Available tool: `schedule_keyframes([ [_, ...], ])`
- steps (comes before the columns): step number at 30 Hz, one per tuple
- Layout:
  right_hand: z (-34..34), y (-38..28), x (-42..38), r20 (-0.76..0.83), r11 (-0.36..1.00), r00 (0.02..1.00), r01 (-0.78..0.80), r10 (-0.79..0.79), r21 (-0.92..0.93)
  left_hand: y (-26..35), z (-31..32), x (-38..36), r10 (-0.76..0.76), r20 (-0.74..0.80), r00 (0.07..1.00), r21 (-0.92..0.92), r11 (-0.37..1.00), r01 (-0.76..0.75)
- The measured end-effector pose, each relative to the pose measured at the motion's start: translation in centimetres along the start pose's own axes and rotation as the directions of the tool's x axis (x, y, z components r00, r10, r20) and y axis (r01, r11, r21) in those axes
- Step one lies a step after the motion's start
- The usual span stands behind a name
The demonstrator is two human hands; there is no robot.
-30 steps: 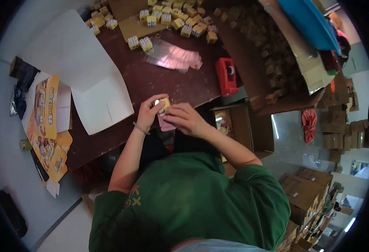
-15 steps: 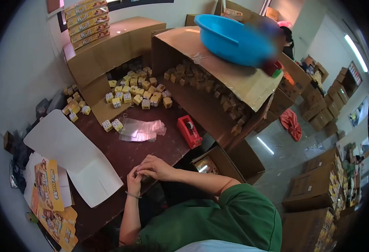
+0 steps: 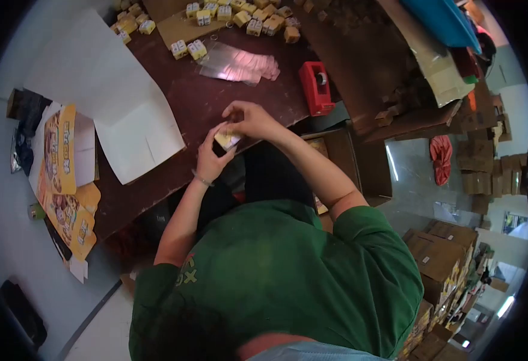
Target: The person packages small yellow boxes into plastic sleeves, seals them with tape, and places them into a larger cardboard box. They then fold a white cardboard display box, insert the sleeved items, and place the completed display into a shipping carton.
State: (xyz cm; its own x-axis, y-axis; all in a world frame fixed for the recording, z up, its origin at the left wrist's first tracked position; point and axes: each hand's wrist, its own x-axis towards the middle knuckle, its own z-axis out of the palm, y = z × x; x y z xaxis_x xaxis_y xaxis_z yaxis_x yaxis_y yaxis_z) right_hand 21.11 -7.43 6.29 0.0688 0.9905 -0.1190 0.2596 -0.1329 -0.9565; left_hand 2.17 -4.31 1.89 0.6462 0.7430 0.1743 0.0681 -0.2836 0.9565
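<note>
A small yellow-and-white cube (image 3: 227, 139) sits between my hands at the table's front edge. My left hand (image 3: 210, 159) is wrapped round its lower left side, with a dark gap showing beside the thumb. From above and to the right, my right hand (image 3: 253, 122) has its fingers curled over the top, thumb against the cube. Just beyond the hands are a stack of clear plastic bags (image 3: 237, 65) and a red tape dispenser (image 3: 317, 89). Two similar cubes (image 3: 188, 49) stand behind the bags.
An open white carton (image 3: 141, 141) lies to the left, beside printed orange packaging sheets (image 3: 65, 174). More yellow cubes (image 3: 255, 18) are heaped at the back. An open cardboard box (image 3: 369, 165) stands right of my lap. Stacked cartons (image 3: 438, 253) stand farther right.
The view has tilted downward, so the table appears higher. My hands have parted slightly, and the cube between them now shows. My right index finger has lifted.
</note>
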Motion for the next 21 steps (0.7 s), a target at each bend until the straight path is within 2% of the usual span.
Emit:
schedule_keyframes([
  [2,1.6,-2.0,-2.0,-0.295,0.907,0.947,-0.013,-0.124,-0.421,-0.2,1.7,-0.2,-0.055,-0.127,0.990,-0.002,0.998,0.055],
  [3,2.5,-4.0,-3.8,-0.265,0.892,0.959,-0.032,-0.099,-0.450,-0.2,3.2,-0.6,-0.027,-0.227,0.973,-0.044,0.999,0.017],
  [4,4.3,-3.8,-5.0,-0.331,0.847,0.919,0.006,-0.215,-0.532,-0.3,4.5,-0.7,0.001,-0.329,0.944,-0.086,0.996,-0.031],
  [5,5.4,-3.6,-5.5,-0.384,0.789,0.862,0.029,-0.331,-0.614,-0.4,5.1,-0.8,-0.113,-0.293,0.949,-0.297,0.955,0.022],
  [6,5.2,-3.4,-5.7,-0.371,0.815,0.887,0.009,-0.274,-0.580,-0.5,5.1,-1.2,-0.081,-0.256,0.963,-0.231,0.973,0.020],
  [8,3.1,-2.0,-5.0,-0.302,0.786,0.866,0.153,-0.399,-0.599,-0.4,3.8,-1.3,-0.014,-0.162,0.987,-0.100,0.995,-0.002],
  [9,1.7,-1.5,-4.9,-0.189,0.787,0.892,0.242,-0.410,-0.567,-1.0,2.5,-0.8,-0.069,-0.079,0.994,-0.341,0.939,0.038],
  [10,0.6,-1.3,-4.7,-0.080,0.771,0.897,0.324,-0.434,-0.549,-0.4,1.5,0.4,-0.100,-0.075,0.992,-0.425,0.903,0.059],
  [11,-0.2,-1.3,-4.7,0.028,0.756,0.891,0.401,-0.453,-0.518,1.7,1.3,1.9,-0.155,-0.084,0.984,-0.422,0.900,0.106],
  [12,-0.7,-1.7,-4.9,0.065,0.778,0.888,0.432,-0.455,-0.456,1.8,0.8,3.3,-0.084,0.039,0.996,-0.408,0.908,0.093],
  [14,-2.2,-1.8,-5.4,-0.001,0.702,0.847,0.439,-0.531,-0.560,1.7,0.7,5.4,-0.050,0.255,0.966,-0.436,0.885,0.161],
  [15,-2.9,-1.8,-5.4,-0.026,0.657,0.819,0.441,-0.573,-0.611,0.8,0.8,6.5,0.002,0.302,0.953,-0.320,0.942,0.100],
  [16,-4.1,-1.6,-6.4,-0.116,0.610,0.775,0.385,-0.621,-0.693,0.7,0.6,6.9,-0.035,0.324,0.945,-0.296,0.945,0.137],
  [17,-5.6,-1.2,-7.5,-0.308,0.633,0.743,0.197,-0.595,-0.749,0.8,0.4,6.8,-0.073,0.342,0.937,-0.270,0.947,0.172],
  [18,-7.0,-0.4,-8.7,-0.488,0.656,0.667,0.001,-0.563,-0.755,0.9,0.1,6.6,-0.114,0.360,0.926,-0.241,0.947,0.210],
  [19,-8.5,1.4,-9.4,-0.676,0.647,0.557,-0.294,-0.482,-0.704,1.5,0.0,6.5,-0.150,0.350,0.925,-0.167,0.961,0.219],
  [20,-10.3,3.7,-10.0,-0.788,0.549,0.499,-0.569,-0.362,-0.612,2.0,-0.2,6.7,-0.137,0.365,0.921,-0.101,0.977,0.186],
  [21,-11.7,5.5,-10.2,-0.838,0.764,0.521,-0.470,-0.165,-0.442,2.6,-0.3,6.7,-0.129,0.384,0.914,-0.036,0.987,0.154],
])
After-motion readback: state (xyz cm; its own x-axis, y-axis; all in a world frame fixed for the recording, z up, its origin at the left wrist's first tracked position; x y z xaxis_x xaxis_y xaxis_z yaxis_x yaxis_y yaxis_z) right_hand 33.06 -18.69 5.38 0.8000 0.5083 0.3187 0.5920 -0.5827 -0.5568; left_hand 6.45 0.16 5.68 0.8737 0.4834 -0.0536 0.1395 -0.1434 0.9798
